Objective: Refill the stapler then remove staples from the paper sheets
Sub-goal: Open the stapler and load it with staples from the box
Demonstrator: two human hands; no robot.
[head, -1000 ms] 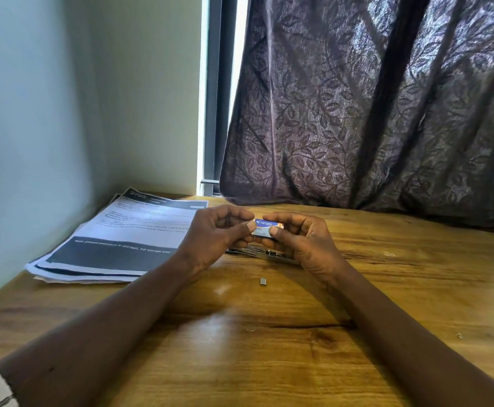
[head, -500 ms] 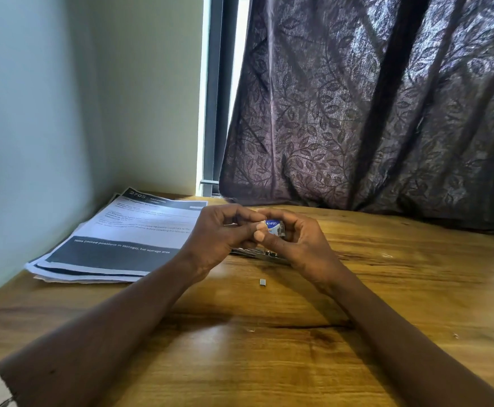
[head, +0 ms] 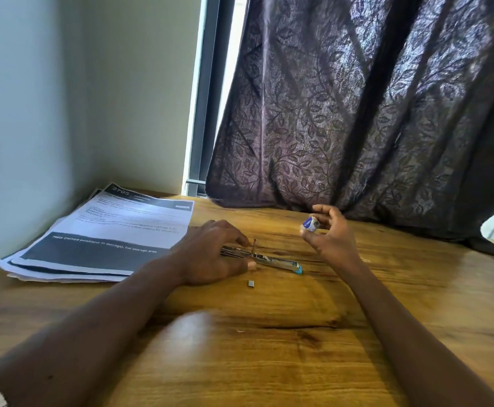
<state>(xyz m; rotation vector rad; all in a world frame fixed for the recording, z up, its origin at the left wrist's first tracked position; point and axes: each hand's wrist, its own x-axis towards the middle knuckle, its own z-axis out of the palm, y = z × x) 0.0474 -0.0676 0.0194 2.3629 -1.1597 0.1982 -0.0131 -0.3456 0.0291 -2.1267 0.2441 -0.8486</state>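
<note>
— Wood-grain tabletop (head: 269, 362), glossy and knotted, backed by a dark leaf-patterned curtain (head: 357, 113). Where is the stapler?

— The stapler (head: 275, 262) lies mid-table, just right of the paper sheets (head: 101, 230). It appears opened out flat: a slim bright-metal channel with a blue plastic tip. The left hand (head: 207, 254) rests over its rear end, fingers nearly straight across it, thumb touching the near edge.

— And the right hand?

— The right hand (head: 331, 239) is raised clear of the table, well apart from the stapler. Thumb and fingers pinch a small white-and-blue staple box (head: 310, 224), apparently light card; it is blurred.

— Which step is this?

— Loading, by my judgement. Recommended procedure: press the channel flat with the left hand so it cannot skate on the smooth wood. Keep the box level so strips do not spill. A short grey staple strip (head: 251, 284) lies loose just in front of the stapler. It is rigid but likely brittle, so lift it by its sides. Seat it legs down in the channel, then close the arm gently.

— The sheets?

— Thin white pages with dark printed bands, edges fanned, neither hand on them. Any staples in them are too small to see.
</note>
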